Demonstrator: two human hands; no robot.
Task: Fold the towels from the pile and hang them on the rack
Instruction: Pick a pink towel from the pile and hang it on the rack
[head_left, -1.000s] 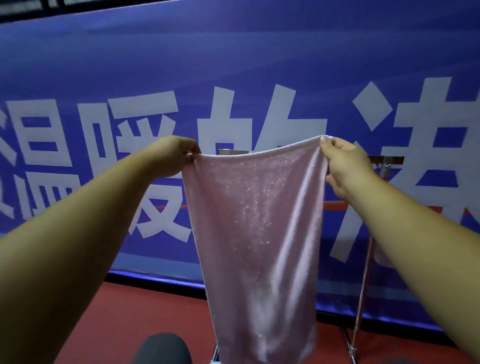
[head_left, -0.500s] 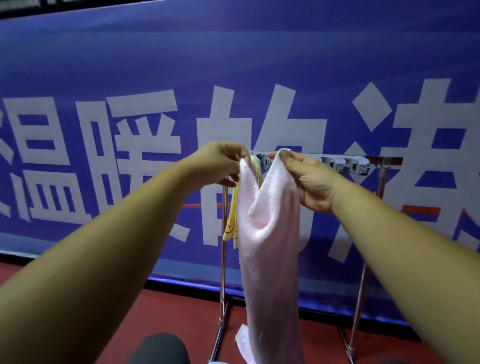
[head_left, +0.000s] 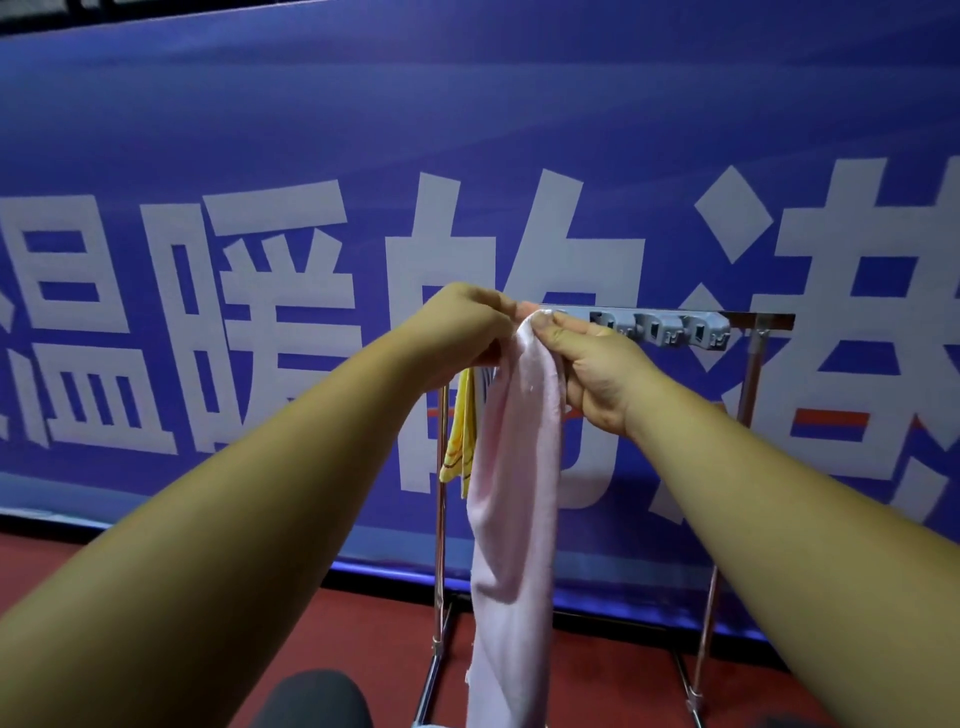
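Behind everything stretches a blue banner (head_left: 311, 104) with large white characters. Curled fingers of the left hand (head_left: 462, 322) and right hand (head_left: 592, 374) pinch the pink towel (head_left: 514, 493) by its top edge at the rack (head_left: 753, 364) bar. It hangs down long, just beside a yellow towel (head_left: 460, 436), with grey clips (head_left: 670, 332) to its right.

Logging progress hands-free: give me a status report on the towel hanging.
Both hands pinching: left hand, right hand on pink towel top, at grey clip bar of rack. Towel hangs folded narrow. Close beside it, yellow towel hangs.
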